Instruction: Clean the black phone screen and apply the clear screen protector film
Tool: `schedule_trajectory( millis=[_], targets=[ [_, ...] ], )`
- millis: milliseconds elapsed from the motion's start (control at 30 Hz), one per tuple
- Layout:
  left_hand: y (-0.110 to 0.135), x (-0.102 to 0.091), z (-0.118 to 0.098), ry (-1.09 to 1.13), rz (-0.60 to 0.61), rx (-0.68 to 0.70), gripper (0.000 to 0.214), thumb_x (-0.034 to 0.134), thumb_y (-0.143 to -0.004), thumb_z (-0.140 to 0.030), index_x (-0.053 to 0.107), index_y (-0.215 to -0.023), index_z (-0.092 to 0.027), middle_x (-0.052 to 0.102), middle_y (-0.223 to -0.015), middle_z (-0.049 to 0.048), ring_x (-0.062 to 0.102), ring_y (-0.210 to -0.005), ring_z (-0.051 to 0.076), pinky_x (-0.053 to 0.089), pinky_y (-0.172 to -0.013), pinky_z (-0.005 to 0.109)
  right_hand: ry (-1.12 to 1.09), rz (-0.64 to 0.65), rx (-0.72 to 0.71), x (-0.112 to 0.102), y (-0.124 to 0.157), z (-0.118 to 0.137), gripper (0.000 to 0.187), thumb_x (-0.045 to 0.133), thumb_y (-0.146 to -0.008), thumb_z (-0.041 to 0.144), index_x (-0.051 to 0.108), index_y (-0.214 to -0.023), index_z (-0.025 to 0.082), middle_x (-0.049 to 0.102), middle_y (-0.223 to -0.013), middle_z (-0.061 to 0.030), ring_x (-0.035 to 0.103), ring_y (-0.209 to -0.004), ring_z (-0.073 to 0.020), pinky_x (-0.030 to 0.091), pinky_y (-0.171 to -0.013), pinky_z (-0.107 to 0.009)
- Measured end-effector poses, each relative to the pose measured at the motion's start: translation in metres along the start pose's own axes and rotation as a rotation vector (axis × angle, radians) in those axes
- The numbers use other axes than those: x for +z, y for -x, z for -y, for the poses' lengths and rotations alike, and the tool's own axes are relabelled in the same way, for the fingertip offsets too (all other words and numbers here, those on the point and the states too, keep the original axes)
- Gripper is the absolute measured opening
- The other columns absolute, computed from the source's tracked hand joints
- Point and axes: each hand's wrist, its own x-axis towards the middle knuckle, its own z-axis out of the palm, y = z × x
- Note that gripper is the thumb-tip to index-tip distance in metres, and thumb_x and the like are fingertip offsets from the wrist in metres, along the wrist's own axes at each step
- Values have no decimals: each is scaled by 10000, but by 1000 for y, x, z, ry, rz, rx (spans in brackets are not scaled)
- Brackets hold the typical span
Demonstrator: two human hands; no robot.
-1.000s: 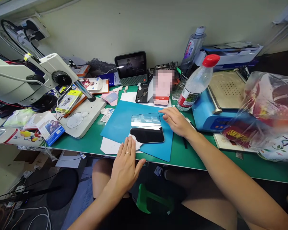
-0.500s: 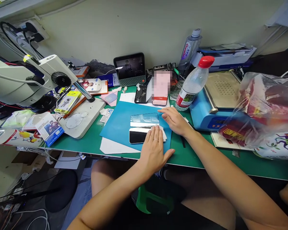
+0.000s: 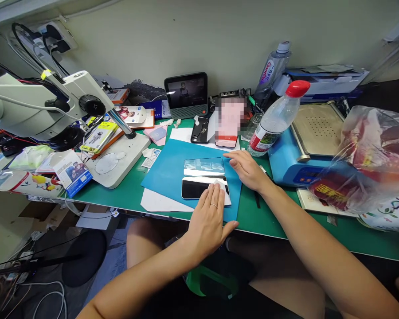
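A black phone (image 3: pixel 196 188) lies screen-up on a blue mat (image 3: pixel 168 170) on the green table (image 3: pixel 279 217). My left hand (image 3: pixel 209 221), a ring on one finger, lies flat with fingers stretched out, pressing a white wipe (image 3: pixel 223 189) onto the phone's right end. My right hand (image 3: pixel 249 170) rests on the mat's right edge, fingers extended, beside a shiny screen protector (image 3: pixel 204 166) that lies just behind the phone.
A microscope (image 3: pixel 53 106) with a white base stands at left among small boxes. A small screen (image 3: pixel 186 94), a pink phone (image 3: pixel 228 122) and a black case sit at the back. A red-capped water bottle (image 3: pixel 275 117), a blue heating machine (image 3: pixel 306 141) and a plastic bag (image 3: pixel 369 155) fill the right.
My left hand slid the white wipe from the phone's left end across to its right end, then drew back slightly. My right hand stayed in place.
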Motion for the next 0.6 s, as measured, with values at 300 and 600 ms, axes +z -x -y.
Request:
schedule_trajectory(
  millis=[300, 600],
  targets=[
    [48, -6, 44, -94, 5, -84, 736, 430, -1073, -487, 360, -1572, 48, 374, -1658, 295, 385, -1554, 391, 380, -1247, 514, 4, 10, 19, 0, 1, 0, 743, 245, -1033, 705, 718, -1281, 187, 724, -1248, -181, 623, -1207, -344, 460, -1085, -579],
    [60, -8, 65, -77, 0, -187, 658, 368, -1093, -436, 364, -1572, 15, 425, -1641, 269, 366, -1563, 385, 384, -1250, 543, 13, 36, 14, 0, -1, 2, 666, 291, -1044, 679, 708, -1286, 220, 723, -1266, -162, 623, -1222, -341, 438, -1107, -594]
  ],
)
